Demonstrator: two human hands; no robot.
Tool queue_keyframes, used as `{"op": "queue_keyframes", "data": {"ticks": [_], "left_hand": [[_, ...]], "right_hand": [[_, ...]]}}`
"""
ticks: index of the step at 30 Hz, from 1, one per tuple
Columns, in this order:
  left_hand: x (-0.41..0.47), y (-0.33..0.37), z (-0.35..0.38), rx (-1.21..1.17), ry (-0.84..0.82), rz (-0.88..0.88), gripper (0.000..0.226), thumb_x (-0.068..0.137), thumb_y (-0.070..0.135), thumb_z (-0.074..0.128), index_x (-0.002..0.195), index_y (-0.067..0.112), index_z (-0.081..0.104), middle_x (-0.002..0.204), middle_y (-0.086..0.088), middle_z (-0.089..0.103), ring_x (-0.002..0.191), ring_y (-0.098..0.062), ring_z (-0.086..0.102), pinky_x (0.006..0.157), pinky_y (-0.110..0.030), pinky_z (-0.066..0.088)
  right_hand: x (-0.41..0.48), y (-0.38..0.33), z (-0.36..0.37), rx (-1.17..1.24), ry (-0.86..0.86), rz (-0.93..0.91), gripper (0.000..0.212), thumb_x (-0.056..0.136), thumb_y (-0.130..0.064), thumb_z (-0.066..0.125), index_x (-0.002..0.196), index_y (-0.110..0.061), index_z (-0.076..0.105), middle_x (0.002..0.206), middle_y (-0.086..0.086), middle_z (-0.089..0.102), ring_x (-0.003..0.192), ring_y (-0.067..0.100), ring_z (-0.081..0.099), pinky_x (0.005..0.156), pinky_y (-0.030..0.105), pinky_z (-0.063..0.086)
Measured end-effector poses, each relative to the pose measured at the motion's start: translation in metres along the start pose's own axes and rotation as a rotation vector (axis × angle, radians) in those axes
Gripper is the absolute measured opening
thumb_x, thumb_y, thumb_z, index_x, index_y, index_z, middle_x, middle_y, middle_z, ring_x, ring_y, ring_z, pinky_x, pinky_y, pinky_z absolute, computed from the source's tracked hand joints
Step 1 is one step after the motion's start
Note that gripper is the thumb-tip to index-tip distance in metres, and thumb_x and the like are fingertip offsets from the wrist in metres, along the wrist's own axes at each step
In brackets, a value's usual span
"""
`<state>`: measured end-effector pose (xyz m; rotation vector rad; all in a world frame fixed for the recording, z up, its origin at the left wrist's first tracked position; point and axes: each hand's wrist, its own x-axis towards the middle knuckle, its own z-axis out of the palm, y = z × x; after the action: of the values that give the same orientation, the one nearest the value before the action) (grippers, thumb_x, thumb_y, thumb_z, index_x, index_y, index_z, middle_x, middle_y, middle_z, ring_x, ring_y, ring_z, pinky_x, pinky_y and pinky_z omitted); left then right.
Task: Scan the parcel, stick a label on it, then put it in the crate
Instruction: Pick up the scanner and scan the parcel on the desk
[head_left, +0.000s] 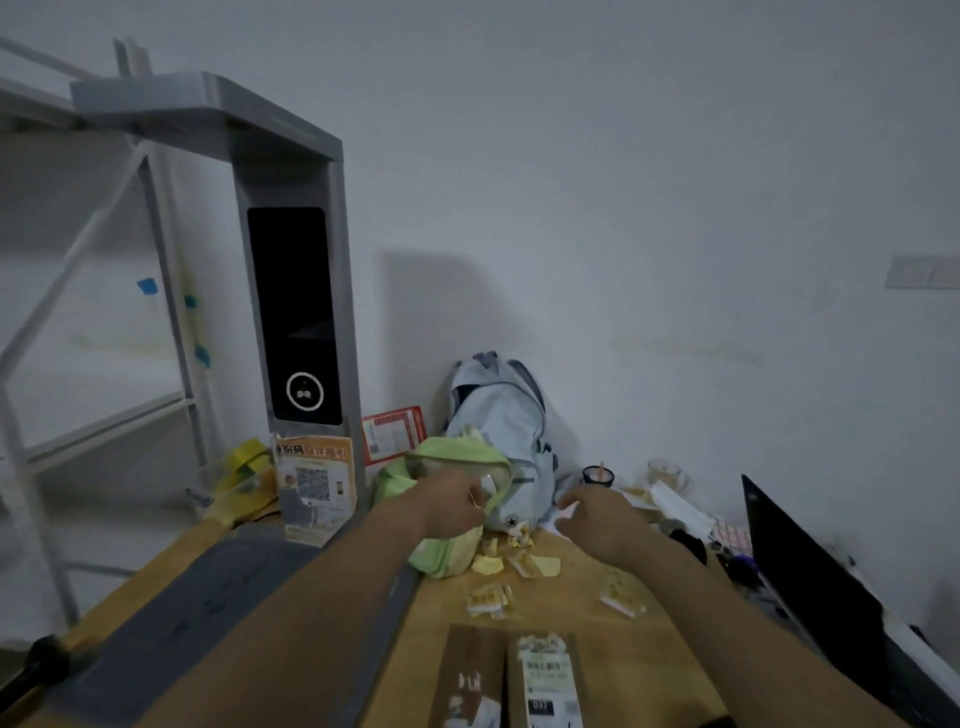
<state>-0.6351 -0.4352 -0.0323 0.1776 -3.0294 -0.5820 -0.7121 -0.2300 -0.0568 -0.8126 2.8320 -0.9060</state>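
A brown cardboard parcel (511, 680) with a printed label on its top lies at the near edge of the wooden table (571, 639). The grey scanner stand (301, 312), with a dark screen, rises at the left over its flat grey base (208, 613). My left hand (454, 501) is far back on the table, its fingers closed on a light green bag (452, 467). Beside the bag, my right hand (597, 514) hovers with fingers spread and holds nothing. Small yellow label scraps (511, 564) lie in front of the bag. No crate is in view.
A pale blue backpack (506, 415) leans on the wall behind the green bag. A dark laptop (810, 571) stands open at the right. Cups (598, 475) and clutter sit near the wall. A white shelf frame (104, 364) stands at the left.
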Motion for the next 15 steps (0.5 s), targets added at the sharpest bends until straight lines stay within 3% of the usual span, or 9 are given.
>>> {"op": "queue_keyframes", "data": {"ticks": [2, 4, 9, 12, 15], "left_hand": [[0.036, -0.010, -0.006, -0.004, -0.010, 0.060, 0.006, 0.085, 0.020, 0.057, 0.090, 0.017, 0.058, 0.102, -0.013, 0.064, 0.095, -0.025, 0.060, 0.089, -0.040, 0.052], [0.067, -0.019, -0.013, -0.005, -0.011, 0.099, 0.006, 0.086, 0.018, 0.057, 0.089, 0.013, 0.059, 0.099, -0.013, 0.062, 0.096, -0.025, 0.060, 0.089, -0.040, 0.051], [0.125, -0.038, -0.020, -0.104, 0.007, 0.123, 0.018, 0.087, 0.020, 0.057, 0.089, 0.005, 0.067, 0.093, -0.015, 0.065, 0.082, -0.017, 0.054, 0.077, -0.035, 0.050], [0.147, -0.042, -0.002, -0.251, -0.005, 0.116, 0.011, 0.087, 0.021, 0.058, 0.081, 0.012, 0.061, 0.091, -0.023, 0.067, 0.078, -0.018, 0.056, 0.070, -0.033, 0.046], [0.164, -0.038, 0.021, -0.374, -0.044, 0.095, 0.019, 0.087, 0.020, 0.060, 0.079, 0.003, 0.065, 0.087, -0.026, 0.065, 0.078, -0.024, 0.058, 0.073, -0.037, 0.048]], "right_hand": [[0.033, -0.009, 0.004, -0.068, 0.013, -0.027, 0.033, 0.088, -0.027, 0.057, 0.120, -0.017, 0.058, 0.093, 0.007, 0.065, 0.083, 0.022, 0.061, 0.069, 0.030, 0.049], [0.061, -0.013, 0.007, -0.088, 0.047, -0.024, 0.035, 0.089, -0.025, 0.054, 0.123, -0.017, 0.058, 0.107, 0.009, 0.066, 0.090, 0.022, 0.062, 0.075, 0.029, 0.050], [0.101, 0.002, 0.004, -0.074, 0.153, 0.026, 0.032, 0.087, -0.021, 0.055, 0.118, -0.015, 0.060, 0.109, 0.010, 0.068, 0.096, 0.024, 0.063, 0.073, 0.030, 0.050], [0.105, 0.022, -0.002, -0.083, 0.208, 0.062, 0.028, 0.086, -0.018, 0.057, 0.113, -0.014, 0.063, 0.106, 0.008, 0.068, 0.082, 0.017, 0.059, 0.067, 0.027, 0.047], [0.109, 0.053, -0.004, -0.083, 0.216, 0.155, 0.030, 0.087, -0.024, 0.056, 0.117, -0.019, 0.059, 0.095, 0.000, 0.061, 0.065, 0.008, 0.054, 0.052, 0.024, 0.044]]}}
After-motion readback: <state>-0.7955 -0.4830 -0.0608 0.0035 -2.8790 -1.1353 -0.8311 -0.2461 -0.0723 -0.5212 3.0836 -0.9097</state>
